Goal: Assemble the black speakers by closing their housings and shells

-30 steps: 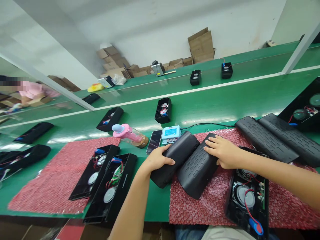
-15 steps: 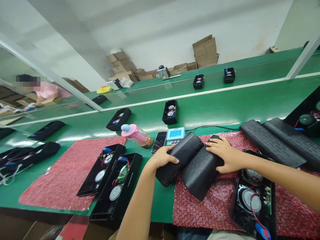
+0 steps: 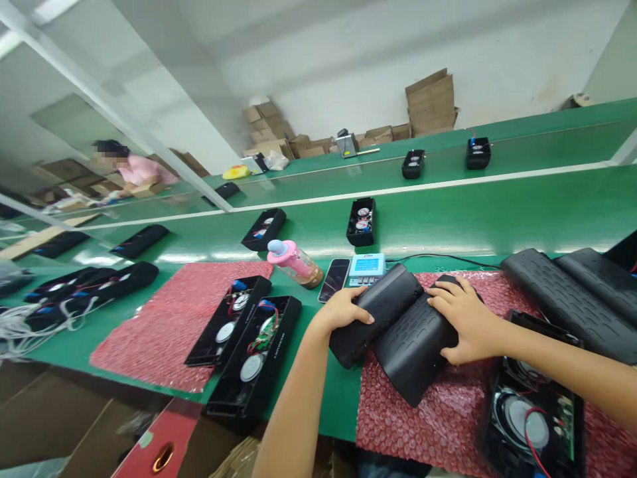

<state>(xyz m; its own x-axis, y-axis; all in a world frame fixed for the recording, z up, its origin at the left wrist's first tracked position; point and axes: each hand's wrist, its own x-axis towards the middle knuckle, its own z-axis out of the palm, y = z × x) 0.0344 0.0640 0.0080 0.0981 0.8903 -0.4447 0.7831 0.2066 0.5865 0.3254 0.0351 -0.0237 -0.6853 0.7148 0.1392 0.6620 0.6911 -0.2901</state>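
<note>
Smooth cover (image 3: 383,303) is clamped by left hand (image 3: 344,311) | patterned cover (image 3: 411,352) is clamped by right hand (image 3: 468,322) | both are held side by side over bubble wrap (image 3: 423,435) edge | light, even pressure should be applied

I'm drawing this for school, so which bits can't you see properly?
Head view:
Grilled black cover: underside turned away, under the right hand.
Open speaker box: near end cut off by the bottom edge; right forearm hides part.
Small screen: writing too small.
</note>
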